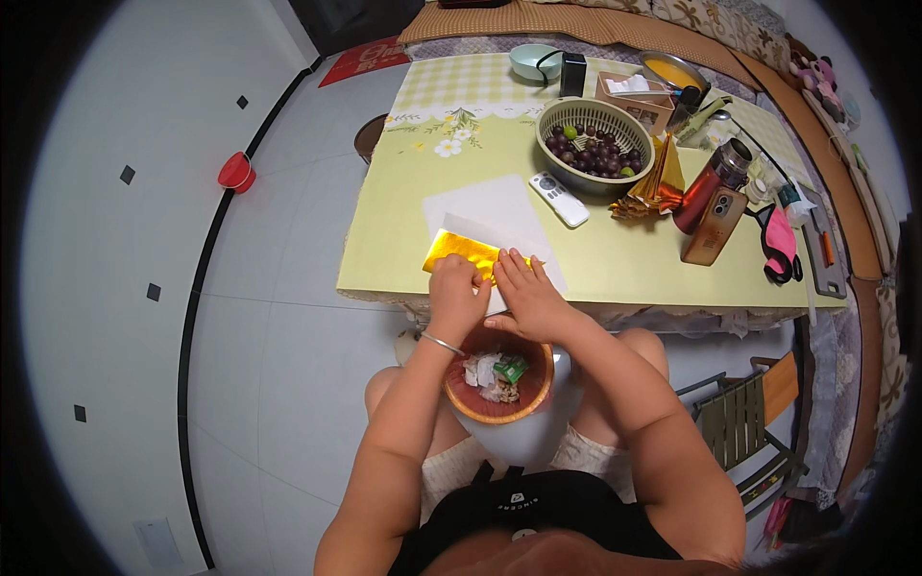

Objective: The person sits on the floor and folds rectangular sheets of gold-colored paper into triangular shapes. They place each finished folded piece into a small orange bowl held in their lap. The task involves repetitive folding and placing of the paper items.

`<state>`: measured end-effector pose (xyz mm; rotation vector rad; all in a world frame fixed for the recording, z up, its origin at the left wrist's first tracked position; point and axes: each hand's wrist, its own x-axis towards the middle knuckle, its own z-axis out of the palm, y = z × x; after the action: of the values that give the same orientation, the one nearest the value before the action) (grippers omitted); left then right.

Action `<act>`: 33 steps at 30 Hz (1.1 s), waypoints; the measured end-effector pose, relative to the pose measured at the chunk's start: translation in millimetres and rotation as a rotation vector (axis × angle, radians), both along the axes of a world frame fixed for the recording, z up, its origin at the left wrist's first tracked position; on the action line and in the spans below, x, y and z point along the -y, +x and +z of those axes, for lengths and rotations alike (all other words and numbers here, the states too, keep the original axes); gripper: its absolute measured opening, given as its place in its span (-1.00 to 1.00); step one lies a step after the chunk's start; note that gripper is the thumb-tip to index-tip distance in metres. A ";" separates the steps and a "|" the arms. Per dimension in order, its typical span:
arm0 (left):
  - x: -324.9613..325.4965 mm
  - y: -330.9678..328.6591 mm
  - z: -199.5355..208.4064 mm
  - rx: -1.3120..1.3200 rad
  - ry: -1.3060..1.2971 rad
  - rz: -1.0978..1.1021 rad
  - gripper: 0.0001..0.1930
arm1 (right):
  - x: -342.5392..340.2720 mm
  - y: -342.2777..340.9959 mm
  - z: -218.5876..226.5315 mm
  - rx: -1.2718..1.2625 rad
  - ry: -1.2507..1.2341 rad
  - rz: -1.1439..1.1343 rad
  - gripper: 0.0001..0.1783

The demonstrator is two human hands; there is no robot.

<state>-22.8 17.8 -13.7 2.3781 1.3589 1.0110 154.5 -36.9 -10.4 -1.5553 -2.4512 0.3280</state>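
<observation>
A shiny gold foil sheet (459, 248) lies at the near edge of the table, over white paper (490, 204). My left hand (459, 296) has its fingers curled at the sheet's lower left part, closed on the foil. Beside it my right hand (526, 296) rests flat across the right part of the sheet, fingers stretched out. Part of the foil is hidden under both hands. To the right, folded gold paper (663, 178) stands beside a bowl.
A colander bowl (552, 163) holds dark grapes. Near it are a white remote (559, 199), a red thermos (706, 187), a phone (715, 226) and a pink-and-black item (780, 245). Below my hands stands a waste bin (499, 419) with rubbish. A folding chair (735, 422) is at right.
</observation>
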 end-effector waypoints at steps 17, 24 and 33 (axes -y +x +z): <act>-14.2 -84.0 13.6 -0.115 0.111 -0.210 -0.60 | -31.8 42.7 17.2 -0.220 -0.138 0.248 -0.37; -10.7 -82.8 12.6 -0.125 0.110 -0.251 -0.63 | -54.4 47.1 14.3 -0.365 -0.175 0.242 -0.60; -9.0 -84.6 19.5 -0.101 0.038 -0.257 -0.73 | -60.9 44.0 15.9 -0.469 -0.240 0.198 -0.73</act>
<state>-107.4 26.8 5.7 2.5796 1.0349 0.8639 198.5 23.9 5.5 -1.1420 -2.2464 0.9361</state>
